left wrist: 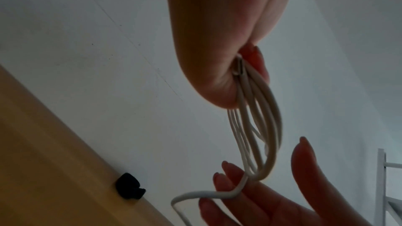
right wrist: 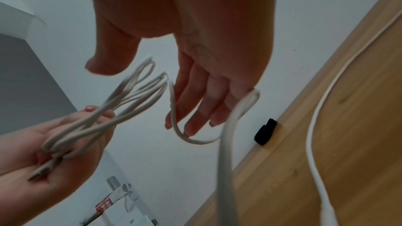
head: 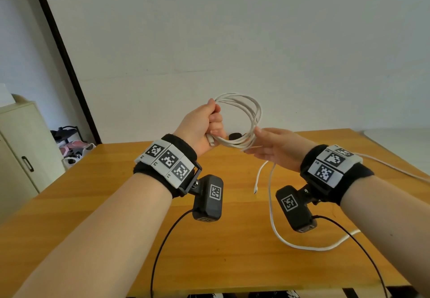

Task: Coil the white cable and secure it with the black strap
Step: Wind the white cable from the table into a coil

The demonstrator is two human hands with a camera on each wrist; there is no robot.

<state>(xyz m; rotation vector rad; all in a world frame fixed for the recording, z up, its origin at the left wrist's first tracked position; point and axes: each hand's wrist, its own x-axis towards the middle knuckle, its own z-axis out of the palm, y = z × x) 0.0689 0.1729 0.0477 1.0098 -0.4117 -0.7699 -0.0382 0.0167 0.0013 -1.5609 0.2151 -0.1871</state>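
My left hand point(head: 209, 123) grips the white cable point(head: 246, 114), wound into several loops and held up above the table; a plug end sticks out below the fist. From the coil the cable point(right wrist: 174, 109) runs across the straight fingers of my right hand point(head: 260, 146), which is open just right of the coil. It then hangs down toward the table, and a small plug point(head: 256, 192) dangles there. The black strap point(head: 235, 135) lies rolled at the table's far edge by the wall, behind the hands. The wrist views also show the strap point(left wrist: 129, 188) point(right wrist: 265, 131), untouched.
The wooden table point(head: 209, 239) stands against a white wall. A white cord point(head: 290, 244) curves over the table under my right wrist, and another white cord point(head: 395, 170) runs along its right side. A cream cabinet point(head: 21, 146) and some clutter stand to the left.
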